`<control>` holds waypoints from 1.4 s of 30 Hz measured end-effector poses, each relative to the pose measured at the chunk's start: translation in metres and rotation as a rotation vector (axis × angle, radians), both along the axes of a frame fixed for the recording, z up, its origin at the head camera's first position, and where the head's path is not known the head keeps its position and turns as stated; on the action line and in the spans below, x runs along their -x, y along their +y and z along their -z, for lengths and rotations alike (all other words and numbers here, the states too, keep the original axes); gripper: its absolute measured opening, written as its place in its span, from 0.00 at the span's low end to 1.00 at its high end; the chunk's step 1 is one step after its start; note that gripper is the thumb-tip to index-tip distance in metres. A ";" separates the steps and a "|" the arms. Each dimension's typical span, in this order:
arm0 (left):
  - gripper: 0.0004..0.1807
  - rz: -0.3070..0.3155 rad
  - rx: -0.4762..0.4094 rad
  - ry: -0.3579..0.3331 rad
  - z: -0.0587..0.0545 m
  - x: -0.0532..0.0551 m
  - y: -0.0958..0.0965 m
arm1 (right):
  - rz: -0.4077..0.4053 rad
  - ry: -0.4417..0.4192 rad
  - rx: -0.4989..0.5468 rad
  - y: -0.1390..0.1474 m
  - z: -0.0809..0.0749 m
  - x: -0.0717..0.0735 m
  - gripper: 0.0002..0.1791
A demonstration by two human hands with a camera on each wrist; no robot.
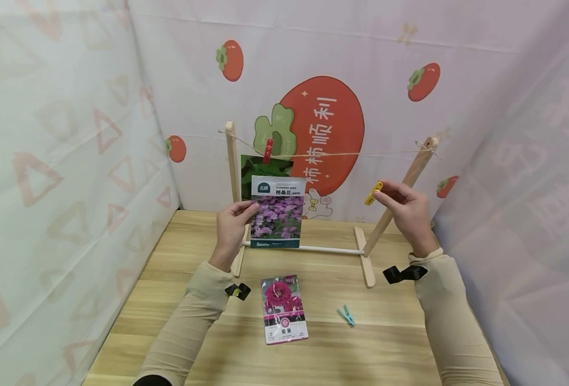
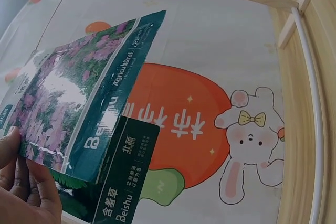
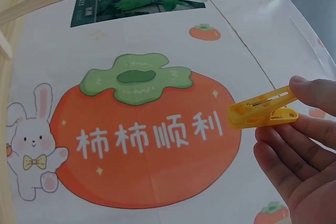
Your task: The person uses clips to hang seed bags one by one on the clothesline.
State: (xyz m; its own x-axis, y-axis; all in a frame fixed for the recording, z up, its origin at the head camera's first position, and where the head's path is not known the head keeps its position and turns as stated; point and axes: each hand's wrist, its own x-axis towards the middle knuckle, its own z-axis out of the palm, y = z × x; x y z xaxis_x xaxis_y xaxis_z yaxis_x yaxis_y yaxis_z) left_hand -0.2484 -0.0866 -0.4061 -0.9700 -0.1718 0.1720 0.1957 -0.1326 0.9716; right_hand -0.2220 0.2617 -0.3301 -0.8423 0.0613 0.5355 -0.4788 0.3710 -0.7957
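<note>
My left hand point(image 1: 233, 228) pinches a flower seed packet point(image 1: 277, 217) with purple blooms by its left edge, upright below the string point(image 1: 342, 154). Behind it, a second green seed packet point(image 1: 265, 165) hangs from the string by a red clothespin point(image 1: 268, 150); the front packet hides much of it. In the left wrist view the held packet point(image 2: 79, 93) overlaps the hanging green one point(image 2: 123, 182). Between thumb and fingers of my right hand point(image 1: 407, 212) is a yellow clothespin point(image 1: 373, 193), near the right post. The right wrist view shows this clothespin point(image 3: 262, 111) side-on.
On the table point(image 1: 193, 332) lie a pink-flowered seed packet point(image 1: 284, 310) and a light blue clothespin point(image 1: 346, 316). The string runs between a left wooden post point(image 1: 233, 161) and a tilted right post point(image 1: 412, 174), joined low by a white rod point(image 1: 330, 249). Printed cloth walls surround the table.
</note>
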 end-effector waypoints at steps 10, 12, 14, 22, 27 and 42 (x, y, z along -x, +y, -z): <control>0.12 0.001 -0.004 -0.003 -0.005 0.006 0.015 | 0.000 0.024 -0.017 0.005 -0.018 0.005 0.18; 0.12 0.015 -0.013 -0.003 -0.004 0.008 0.018 | -0.011 0.028 0.002 0.005 -0.021 0.006 0.18; 0.12 0.025 -0.019 -0.002 -0.004 0.010 0.022 | -0.037 0.036 0.044 0.005 -0.023 0.008 0.17; 0.12 0.046 0.010 -0.008 -0.004 0.013 0.039 | -0.052 0.060 0.050 0.001 -0.028 0.011 0.17; 0.12 0.071 0.018 -0.005 -0.008 0.015 0.050 | -0.030 0.073 -0.006 -0.007 -0.033 0.016 0.17; 0.14 0.123 0.041 -0.069 -0.006 0.023 0.066 | -0.077 0.164 -0.151 -0.031 -0.050 0.037 0.16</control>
State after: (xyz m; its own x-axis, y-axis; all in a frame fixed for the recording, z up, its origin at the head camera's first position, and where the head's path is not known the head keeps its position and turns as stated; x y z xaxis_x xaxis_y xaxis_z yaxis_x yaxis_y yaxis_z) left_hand -0.2718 -0.0206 -0.4000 -0.9930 -0.0452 0.1089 0.1133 -0.1109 0.9873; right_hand -0.2591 0.2310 -0.2802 -0.7422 -0.0912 0.6640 -0.6288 0.4377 -0.6427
